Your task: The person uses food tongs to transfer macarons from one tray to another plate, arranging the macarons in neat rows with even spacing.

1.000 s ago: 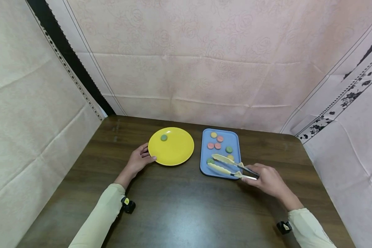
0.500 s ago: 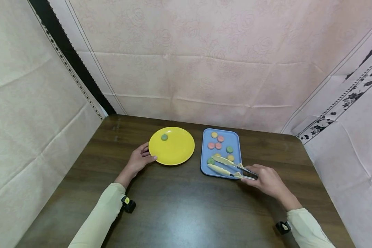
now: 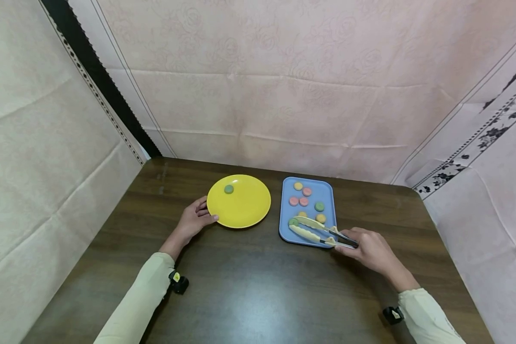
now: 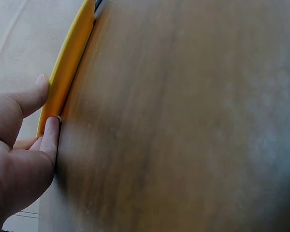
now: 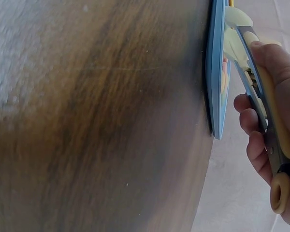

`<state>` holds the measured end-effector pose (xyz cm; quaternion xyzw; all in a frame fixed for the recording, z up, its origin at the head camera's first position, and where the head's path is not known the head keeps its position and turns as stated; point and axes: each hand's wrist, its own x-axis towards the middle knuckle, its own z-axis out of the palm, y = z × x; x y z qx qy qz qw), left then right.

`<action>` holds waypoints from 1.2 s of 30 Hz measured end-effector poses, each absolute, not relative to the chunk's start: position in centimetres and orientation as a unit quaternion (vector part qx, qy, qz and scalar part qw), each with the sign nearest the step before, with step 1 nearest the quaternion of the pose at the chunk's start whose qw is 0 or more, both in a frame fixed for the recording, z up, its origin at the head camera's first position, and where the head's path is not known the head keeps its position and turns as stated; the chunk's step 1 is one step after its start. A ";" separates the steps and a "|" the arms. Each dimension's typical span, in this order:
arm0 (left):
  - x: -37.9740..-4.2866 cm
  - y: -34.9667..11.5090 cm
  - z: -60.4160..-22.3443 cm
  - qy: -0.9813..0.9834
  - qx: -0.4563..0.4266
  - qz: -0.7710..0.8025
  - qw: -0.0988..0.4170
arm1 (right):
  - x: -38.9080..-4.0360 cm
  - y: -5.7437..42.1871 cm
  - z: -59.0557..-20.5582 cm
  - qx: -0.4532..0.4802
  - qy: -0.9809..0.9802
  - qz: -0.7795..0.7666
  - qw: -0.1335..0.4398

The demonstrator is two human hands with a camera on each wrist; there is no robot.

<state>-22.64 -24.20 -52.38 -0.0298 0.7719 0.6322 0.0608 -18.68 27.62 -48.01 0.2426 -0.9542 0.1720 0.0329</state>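
Observation:
My left hand holds the near-left rim of a yellow plate, thumb on top and fingertips under the edge in the left wrist view. One green macaron lies on the plate, toward its far left. My right hand grips a pair of tongs with cream tips and metal arms. The tong tips reach low over the near end of a blue tray, on either side of a green macaron. Several pink, yellow and green macarons lie farther up the tray, such as a pink macaron.
Both plate and tray stand on a dark wooden table, toward its far edge, with a gap between them. A pale patterned cloth hangs behind the table, and similar cloths flank it left and right.
The tong tips have drawn slightly closer together around the green macaron, and a yellow macaron behind the upper arm has come into view. My left hand and the plate stay put.

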 end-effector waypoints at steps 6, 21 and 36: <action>-22.7 -24.1 -52.3 0.774 -0.033 0.630 0.062 | -18.7 27.5 -48.0 0.244 -0.954 0.174 0.030; -22.7 -24.1 -52.5 0.772 -0.035 0.633 0.059 | -18.8 27.7 -48.1 0.256 -0.948 0.182 0.052; -22.6 -24.0 -52.3 0.775 -0.037 0.629 0.059 | -20.0 27.2 -46.2 0.253 -0.942 0.206 0.074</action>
